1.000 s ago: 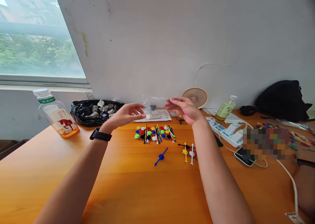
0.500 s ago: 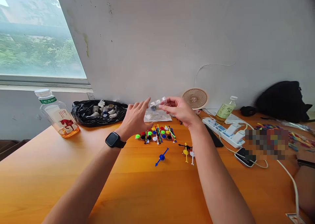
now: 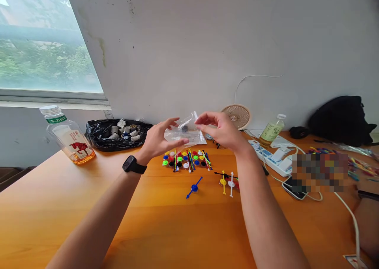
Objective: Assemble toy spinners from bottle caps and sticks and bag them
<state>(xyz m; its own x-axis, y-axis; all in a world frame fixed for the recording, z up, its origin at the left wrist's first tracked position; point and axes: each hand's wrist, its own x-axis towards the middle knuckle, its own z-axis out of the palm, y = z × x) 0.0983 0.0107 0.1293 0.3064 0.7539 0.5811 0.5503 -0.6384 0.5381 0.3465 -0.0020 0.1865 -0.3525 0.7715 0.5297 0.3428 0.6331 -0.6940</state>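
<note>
Head view: clear plastic bag [image 3: 190, 120] held up toward the far edge of the bench [image 3: 154, 221], in front of a flat clear packet [image 3: 196, 138] lying by that edge. Small dark item [image 3: 184, 128] shows in or behind the film; cannot tell which.

Handling (judged): very light, limp, thin. Probably slippery and apt to crease or cling; little to break, though it may tear. Best held at a rim or corner, thumb against fingertips; the middle would likely fold.

Grip, right hand [image 3: 217, 127]: thumb and forefinger brought together in a pinch on the bag's right end. Grip, left hand [image 3: 162, 139]: thumb and fingers well spread, lightly curled, at the bag's left end; contact with the film cannot be confirmed.

Nearby: cluster of coloured spinners [image 3: 185, 157] on the near side of the packet. Blue spinner [image 3: 194, 188] apart, closer to the bench's near edge; yellow spinner [image 3: 223, 182] and white spinner [image 3: 231, 184] farther toward the right edge.
</note>
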